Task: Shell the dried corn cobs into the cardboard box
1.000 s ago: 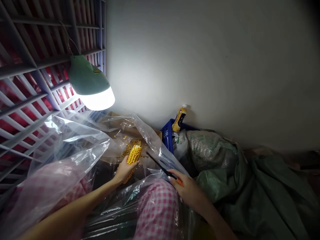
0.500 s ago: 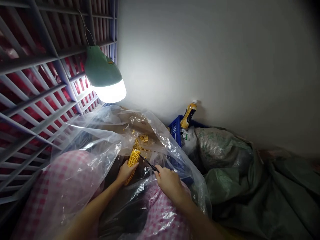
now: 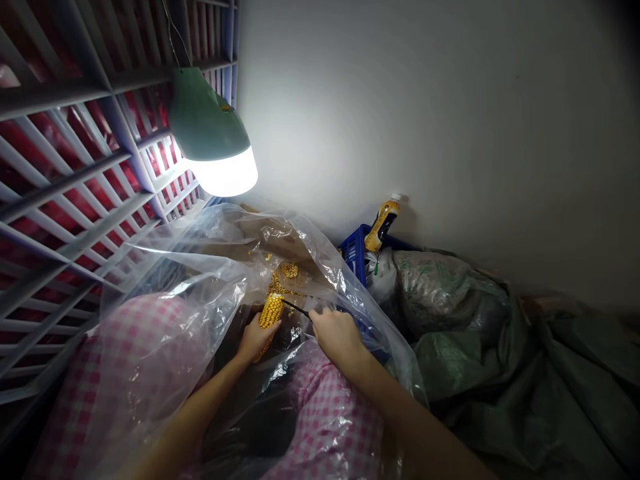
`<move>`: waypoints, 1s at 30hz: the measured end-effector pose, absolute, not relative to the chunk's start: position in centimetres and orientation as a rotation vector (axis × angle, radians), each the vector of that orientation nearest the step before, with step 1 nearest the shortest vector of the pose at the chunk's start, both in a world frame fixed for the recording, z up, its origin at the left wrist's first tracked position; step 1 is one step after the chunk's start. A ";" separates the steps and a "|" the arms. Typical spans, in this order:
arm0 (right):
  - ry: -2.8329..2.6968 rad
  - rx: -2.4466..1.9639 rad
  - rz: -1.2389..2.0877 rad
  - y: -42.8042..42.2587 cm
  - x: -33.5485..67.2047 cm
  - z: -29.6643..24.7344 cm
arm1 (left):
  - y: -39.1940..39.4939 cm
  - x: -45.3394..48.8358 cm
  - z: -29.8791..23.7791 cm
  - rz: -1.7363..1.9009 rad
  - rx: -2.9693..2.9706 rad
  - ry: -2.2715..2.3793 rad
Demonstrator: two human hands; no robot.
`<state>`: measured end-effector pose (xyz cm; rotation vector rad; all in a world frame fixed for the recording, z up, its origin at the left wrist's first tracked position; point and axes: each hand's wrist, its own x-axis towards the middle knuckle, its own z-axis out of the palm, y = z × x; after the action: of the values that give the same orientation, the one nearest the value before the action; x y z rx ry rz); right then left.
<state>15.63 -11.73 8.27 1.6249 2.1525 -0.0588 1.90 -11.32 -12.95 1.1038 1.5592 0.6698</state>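
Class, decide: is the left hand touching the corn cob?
Touching: the head view shows the left hand closed around the corn cob, with no gap between them.

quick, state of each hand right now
Left hand: closed, holding a yellow, kernel-covered corn cob.
Right hand: closed, holding a thin, black, rod-shaped tool.

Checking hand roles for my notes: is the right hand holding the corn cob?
No, the left hand holds the corn cob; the right hand holds a thin dark tool.

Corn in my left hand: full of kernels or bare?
Mostly full where visible: the corn shows packed yellow rows; its underside is hidden.
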 end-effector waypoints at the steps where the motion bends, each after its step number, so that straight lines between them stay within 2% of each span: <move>1: 2.171 1.544 -0.078 -10.8 15.5 8.9 | -11.4 1.8 -12.8 0.638 1.125 1.571; 4: 2.165 1.387 -0.173 -7.7 15.0 10.3 | -11.4 1.8 -12.5 0.579 1.168 1.598; 7: 2.127 1.433 -0.207 -6.5 14.2 10.2 | -11.2 2.1 -12.2 0.546 1.151 1.622; 12: 1.958 1.696 -0.145 -12.3 10.8 4.4 | -11.0 2.7 -11.7 0.506 1.124 1.674; 15: 1.828 1.973 -0.276 -15.4 10.3 1.8 | -11.2 2.8 -11.7 0.553 1.133 1.644; 17: 1.861 1.992 -0.265 -15.4 11.5 2.6 | -11.3 2.8 -11.8 0.586 1.136 1.618; 23: 1.994 1.740 -0.209 -11.3 16.4 10.2 | -11.2 2.6 -12.5 0.630 1.096 1.596; 30: 2.031 1.653 -0.254 -11.1 16.3 9.4 | -11.2 2.6 -13.0 0.681 1.121 1.567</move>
<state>16.25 -11.06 9.37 1.6526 2.0310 -0.2540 2.59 -11.23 -12.97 1.1210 1.5674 0.6813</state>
